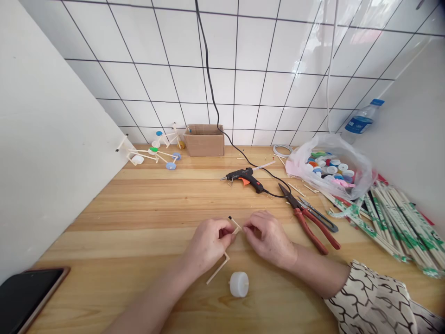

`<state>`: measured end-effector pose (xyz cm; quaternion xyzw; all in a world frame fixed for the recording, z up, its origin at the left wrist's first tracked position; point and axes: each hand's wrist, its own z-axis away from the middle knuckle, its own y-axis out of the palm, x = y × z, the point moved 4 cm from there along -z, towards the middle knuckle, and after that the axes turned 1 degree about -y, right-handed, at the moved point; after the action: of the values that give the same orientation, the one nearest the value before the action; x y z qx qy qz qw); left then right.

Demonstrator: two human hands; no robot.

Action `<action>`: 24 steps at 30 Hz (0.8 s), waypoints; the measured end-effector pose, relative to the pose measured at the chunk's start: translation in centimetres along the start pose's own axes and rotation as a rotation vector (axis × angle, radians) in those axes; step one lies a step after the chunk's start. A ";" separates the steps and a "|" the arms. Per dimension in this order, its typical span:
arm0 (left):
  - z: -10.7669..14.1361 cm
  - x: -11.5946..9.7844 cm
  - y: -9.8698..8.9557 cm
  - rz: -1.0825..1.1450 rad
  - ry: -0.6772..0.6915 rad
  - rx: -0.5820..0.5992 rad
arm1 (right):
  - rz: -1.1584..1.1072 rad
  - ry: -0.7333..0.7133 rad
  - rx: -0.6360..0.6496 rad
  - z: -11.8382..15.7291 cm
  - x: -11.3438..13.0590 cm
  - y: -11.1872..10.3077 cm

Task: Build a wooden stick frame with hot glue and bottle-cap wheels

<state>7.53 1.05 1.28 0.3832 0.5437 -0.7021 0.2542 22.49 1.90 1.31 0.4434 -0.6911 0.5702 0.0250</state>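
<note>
My left hand (211, 241) is closed in a pinch around a small frame of glued wooden sticks (218, 270). One of its sticks has a black tip and rises beyond my fingers; another angled piece hangs below the hand. Close by on the right, my right hand (267, 235) has its thumb and forefinger pinched together at the frame's end. Whether it grips the stick or some tiny thing there cannot be seen. Below the hands stands a white bottle cap piece (239, 284) with a short stick end poking out of its side.
A black glue gun (245, 176) lies beyond my hands. Red-handled pliers (309, 222) and tweezers (318, 214) are to the right, near bundled chopsticks (399, 222) and a bag of caps (333, 169). Stick models (156, 153), a cardboard box (205, 141) and a phone (29, 297) are leftward.
</note>
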 end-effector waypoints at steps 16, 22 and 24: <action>0.7 0.3 1.0 -0.360 0.392 -0.213 | 0.073 0.025 0.066 0.6 0.0 0.4; 0.9 0.2 1.1 -0.384 0.449 -0.248 | 0.076 0.023 0.067 0.7 0.0 0.5; 0.9 0.2 1.1 -0.392 0.461 -0.254 | 0.079 0.023 0.065 0.7 0.0 0.5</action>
<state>8.04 -0.14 0.58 0.3852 0.7335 -0.5592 0.0302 22.50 1.30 0.62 0.4097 -0.6889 0.5980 -0.0041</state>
